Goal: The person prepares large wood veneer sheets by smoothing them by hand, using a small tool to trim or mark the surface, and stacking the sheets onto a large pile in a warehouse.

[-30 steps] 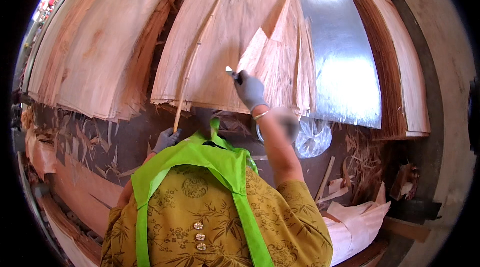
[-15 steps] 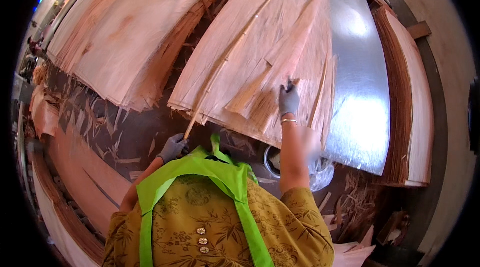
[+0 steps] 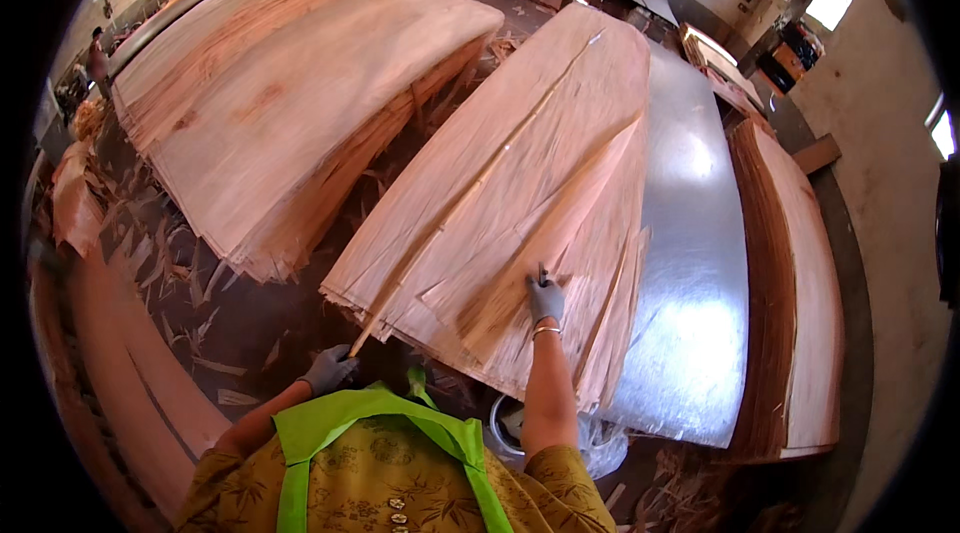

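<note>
My left hand [image 3: 328, 369], in a grey glove, is closed around the near end of a long thin bamboo pole [image 3: 440, 223]. The pole lies slantwise across a stack of thin wood veneer sheets [image 3: 510, 173], reaching toward its far end. My right hand [image 3: 546, 301], gloved in grey with dark fingertips, is pinched at the top veneer sheet [image 3: 580, 203] on the stack's right half. That sheet is raised in a long ridge, with a shadowed fold left of my hand. Exactly how my right fingertips grip the sheet is partly hidden.
A shiny metal sheet [image 3: 690, 263] lies right of the stack, with another veneer stack [image 3: 810, 333] beyond it. To the left stands a wide veneer pile [image 3: 290, 113]. Wood scraps [image 3: 165, 278] litter the floor. A bucket [image 3: 503, 423] and clear plastic bag [image 3: 600, 448] are near my right arm.
My view has tilted up, showing more of the room's far side. My right hand has shifted slightly left over the stack, and the sheet's ridge looks more raised. My left hand still holds the pole.
</note>
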The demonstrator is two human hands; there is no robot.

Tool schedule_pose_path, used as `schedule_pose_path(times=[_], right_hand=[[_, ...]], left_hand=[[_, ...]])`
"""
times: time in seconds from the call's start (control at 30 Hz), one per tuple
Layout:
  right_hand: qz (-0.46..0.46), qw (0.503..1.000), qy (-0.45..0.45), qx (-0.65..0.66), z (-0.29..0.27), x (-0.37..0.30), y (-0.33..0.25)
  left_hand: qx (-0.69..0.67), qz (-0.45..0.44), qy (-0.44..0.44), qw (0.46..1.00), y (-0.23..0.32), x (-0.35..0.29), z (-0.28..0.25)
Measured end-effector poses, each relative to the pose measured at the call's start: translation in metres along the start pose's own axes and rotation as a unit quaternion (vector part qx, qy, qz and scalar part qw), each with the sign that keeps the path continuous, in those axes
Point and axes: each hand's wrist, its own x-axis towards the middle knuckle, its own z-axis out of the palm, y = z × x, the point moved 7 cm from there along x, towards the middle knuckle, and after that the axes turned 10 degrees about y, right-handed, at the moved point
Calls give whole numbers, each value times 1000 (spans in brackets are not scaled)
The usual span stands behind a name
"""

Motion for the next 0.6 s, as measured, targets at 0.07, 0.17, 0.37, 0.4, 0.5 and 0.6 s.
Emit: schedule_pose_path(times=[0.07, 0.17, 0.37, 0.4, 0.5, 0.6], right_hand=[[13, 1000, -3, -6, 1, 4, -2], [2, 999, 31, 14, -7, 4, -13], [-64, 992, 68, 87, -34, 23, -82], [-75, 991, 60, 97, -37, 20, -103], [-142, 980, 43, 134, -29, 25, -179], [-198, 978, 7, 66, 11, 30, -263]], left_hand=[[-9, -13, 45, 999, -6, 4, -5], [128, 178, 138, 966, 16, -2, -23], [142, 218, 154, 953, 18, 16, -54], [131, 224, 143, 955, 27, 19, -57], [96, 247, 124, 956, 52, 51, -39], [112, 210, 82, 968, 57, 99, -6]])
